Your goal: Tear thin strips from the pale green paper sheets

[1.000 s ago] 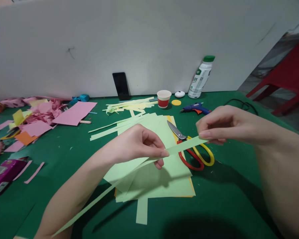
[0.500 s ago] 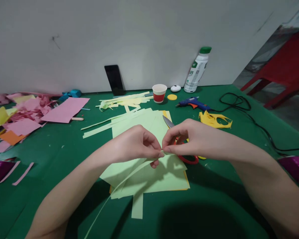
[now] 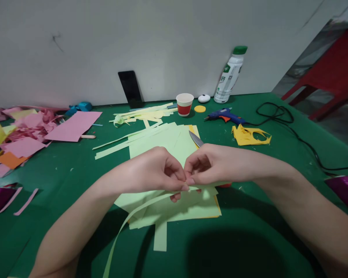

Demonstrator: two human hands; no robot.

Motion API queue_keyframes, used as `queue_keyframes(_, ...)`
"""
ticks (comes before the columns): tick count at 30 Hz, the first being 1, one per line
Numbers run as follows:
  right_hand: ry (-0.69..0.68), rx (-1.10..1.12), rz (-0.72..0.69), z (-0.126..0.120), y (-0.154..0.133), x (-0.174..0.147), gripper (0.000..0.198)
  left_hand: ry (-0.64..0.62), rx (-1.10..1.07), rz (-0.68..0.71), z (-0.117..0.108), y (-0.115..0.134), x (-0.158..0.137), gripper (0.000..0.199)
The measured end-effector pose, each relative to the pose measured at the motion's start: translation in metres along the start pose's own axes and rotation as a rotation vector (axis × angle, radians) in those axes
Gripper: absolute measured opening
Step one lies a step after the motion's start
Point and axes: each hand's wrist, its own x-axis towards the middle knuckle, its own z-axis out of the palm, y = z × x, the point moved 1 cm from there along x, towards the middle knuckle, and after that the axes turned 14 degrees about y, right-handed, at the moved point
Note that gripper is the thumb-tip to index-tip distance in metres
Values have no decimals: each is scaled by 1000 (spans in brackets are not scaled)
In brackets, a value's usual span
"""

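A long pale green paper strip (image 3: 133, 211) is pinched at one end between my two hands, and its tail curves down to the lower left. My left hand (image 3: 159, 172) is closed on it with thumb and fingers. Close against it, my right hand (image 3: 207, 166) is closed too, fingertips on the same end of the strip. The exact pinch point is partly hidden by the fingers. Beneath the hands lies a stack of pale green paper sheets (image 3: 159, 144). Scissors (image 3: 195, 139) lie on the stack, mostly hidden behind my right hand.
Paper strips (image 3: 150, 114), a red-and-white cup (image 3: 185, 105), a blue glue gun (image 3: 226, 116) and a yellow paper scrap (image 3: 249, 136) lie beyond. A phone (image 3: 130, 89) and bottle (image 3: 230, 75) lean on the wall. Pink paper (image 3: 74, 126) is at left; a black cord (image 3: 304, 148) runs right.
Both hands have shifted slightly down, still pinching the strip. The strip's tail now bows wider, showing more of its flat side. The scissors' red handle is more covered by my right hand.
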Motion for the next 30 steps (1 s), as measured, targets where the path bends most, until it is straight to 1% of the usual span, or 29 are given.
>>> queue_keyframes(6,-141,21,-36,-2,5,-1,16,-79,-107,-2,0,9,-2,22)
queue_keyframes(10,-203,37,-4,-7,7,-2,17,-102,-106,-27,-3,10,-5,20)
queue_keyframes(15,-176,35,25,-19,6,-9,15,-33,-74,-51,-13,11,-12,16)
queue_keyframes(19,-132,15,39,-31,7,-16,12,-17,-65,-52,-16,10,-14,15)
queue_keyframes(21,-95,-29,50,-37,9,-18,12,-7,-66,-66,-16,7,-14,16)
queue_keyframes(23,-18,-114,49,-41,11,-19,12,17,-57,-81,-14,3,-13,18)
queue_keyframes(24,64,-174,44,-41,12,-19,13,36,-54,-84,-13,0,-12,19)
queue_keyframes(26,324,-300,18,-37,9,-19,14,84,-58,-85,-10,-4,-10,19)
queue_keyframes(28,607,-381,-63,-25,3,-20,13,133,-61,-74,-5,-7,-8,19)
queue_keyframes(29,663,-379,-142,-16,-1,-21,12,160,-52,-65,-3,-8,-8,21)
queue_keyframes(30,670,-359,-217,-8,-4,-21,12,186,-35,-54,-2,-9,-7,22)
